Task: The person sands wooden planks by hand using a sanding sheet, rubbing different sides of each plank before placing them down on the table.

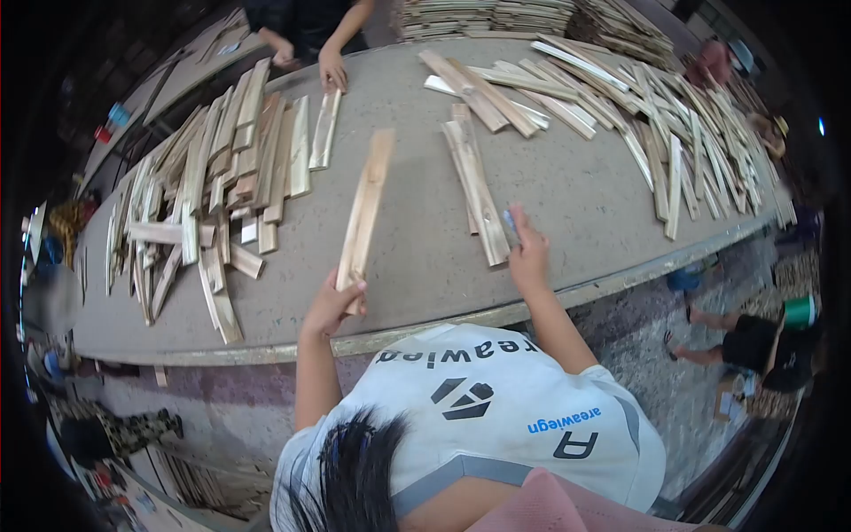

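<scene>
My left hand (332, 304) is closed around the lower end of a wooden slat (367, 211), which is raised over the table and points away from me. My right hand (529, 257) is beside the near end of a pale slat (476, 191) that lies on the table over a browner one (460, 113). A small blue thing (509, 219) shows at the fingers of my right hand; what it is cannot be made out. Those fingers look closed on it.
Heaped slats (199, 177) cover the table's left part, and more slats (665, 133) spread over the right. Across the table (390, 80), a co-worker's hand (332, 69) touches a slat (325, 130). Stacked wood (532, 18) stands beyond the far edge.
</scene>
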A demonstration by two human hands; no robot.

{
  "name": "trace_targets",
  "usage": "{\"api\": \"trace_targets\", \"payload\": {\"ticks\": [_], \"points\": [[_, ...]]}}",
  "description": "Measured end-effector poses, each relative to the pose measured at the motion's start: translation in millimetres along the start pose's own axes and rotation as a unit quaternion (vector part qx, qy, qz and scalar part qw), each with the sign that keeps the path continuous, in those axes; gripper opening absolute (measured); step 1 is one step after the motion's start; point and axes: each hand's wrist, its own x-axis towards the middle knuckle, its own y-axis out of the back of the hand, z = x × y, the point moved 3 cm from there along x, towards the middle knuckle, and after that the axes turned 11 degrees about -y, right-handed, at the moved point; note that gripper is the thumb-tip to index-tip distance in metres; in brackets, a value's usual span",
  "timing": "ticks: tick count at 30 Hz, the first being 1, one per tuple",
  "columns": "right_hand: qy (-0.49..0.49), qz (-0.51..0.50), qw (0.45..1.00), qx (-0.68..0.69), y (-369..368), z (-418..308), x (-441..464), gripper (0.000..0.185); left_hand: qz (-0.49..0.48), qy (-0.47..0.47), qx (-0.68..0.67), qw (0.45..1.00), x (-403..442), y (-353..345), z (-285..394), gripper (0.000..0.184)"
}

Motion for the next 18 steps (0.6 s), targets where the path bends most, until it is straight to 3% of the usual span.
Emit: {"api": "trace_targets", "payload": {"ticks": [3,5,6,7,8,9,10,13,14,15,18], "points": [[0.006,-0.044,0.998,-0.048,-5,-1,-11,0.079,-0.13,-0.003,0.102,0.986,1,-49,-10,0.053],[-0.033,-0.099,0.992,-0.075,-10,-1,-17,0.073,-0.107,-0.017,0.135,0.985,-1,-82,-19,0.049],[-0.055,-0.191,0.977,-0.079,-16,5,-20,0.073,-0.094,-0.017,0.096,0.991,2,-89,-30,0.046],[-0.003,-0.179,0.977,-0.114,-24,13,-27,0.072,-0.079,-0.01,0.06,0.995,6,-94,-39,0.044],[-0.02,-0.187,0.976,-0.108,-20,10,-32,0.073,-0.124,-0.011,0.077,0.989,9,-106,-39,0.044],[-0.03,-0.199,0.974,-0.099,-13,5,-36,0.073,-0.097,-0.016,0.065,0.993,6,-114,-36,0.041],[-0.053,-0.178,0.978,-0.098,-6,7,-41,0.073,-0.061,-0.021,0.048,0.997,6,-122,-33,0.039],[-0.087,-0.15,0.985,0.021,4,11,-51,0.074,-0.11,-0.056,0.111,0.986,14,-152,-28,0.047],[-0.087,-0.096,0.99,0.047,8,17,-51,0.075,-0.119,-0.059,0.117,0.984,18,-160,-27,0.047],[-0.087,-0.044,0.993,0.072,16,17,-53,0.076,-0.178,-0.057,0.108,0.976,19,-168,-28,0.053],[-0.128,-0.015,0.985,0.113,35,24,-57,0.077,-0.308,-0.04,0.101,0.945,11,-187,-19,0.063]]}}
